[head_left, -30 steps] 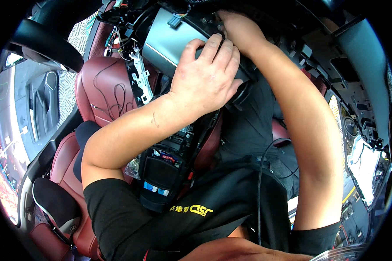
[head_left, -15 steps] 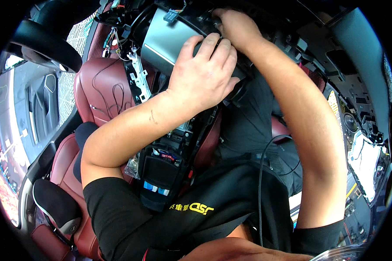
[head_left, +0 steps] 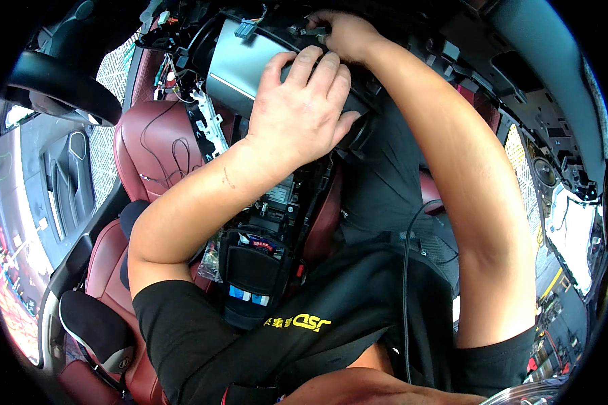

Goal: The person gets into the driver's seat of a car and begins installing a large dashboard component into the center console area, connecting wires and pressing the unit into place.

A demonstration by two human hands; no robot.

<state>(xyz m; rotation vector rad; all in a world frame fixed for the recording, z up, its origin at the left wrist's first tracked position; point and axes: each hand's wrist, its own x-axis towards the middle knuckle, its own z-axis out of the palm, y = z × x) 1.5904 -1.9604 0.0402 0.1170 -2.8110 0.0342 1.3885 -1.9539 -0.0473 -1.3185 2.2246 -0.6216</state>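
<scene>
I am inside a car, reaching up into the stripped dashboard. My left hand (head_left: 302, 111) grips a grey metal module (head_left: 240, 64) with a black edge, fingers wrapped over its lower right side. My right hand (head_left: 338, 34) sits higher, at the top rear of the module, fingers pinched around a small black connector or clip there. What the fingertips hold is partly hidden. Loose wires and a white bracket (head_left: 209, 121) hang beside the module.
A dark red leather seat (head_left: 152, 152) lies at the left, the steering wheel (head_left: 61, 88) above it. The open centre console (head_left: 257, 260) with exposed parts is below my arms. A thin black cable (head_left: 407, 270) runs over my black shirt. A door panel (head_left: 64, 182) is at the far left.
Both hands and the grey module have shifted slightly upward in view. My left hand keeps its grip on the module; my right hand stays at its top.
</scene>
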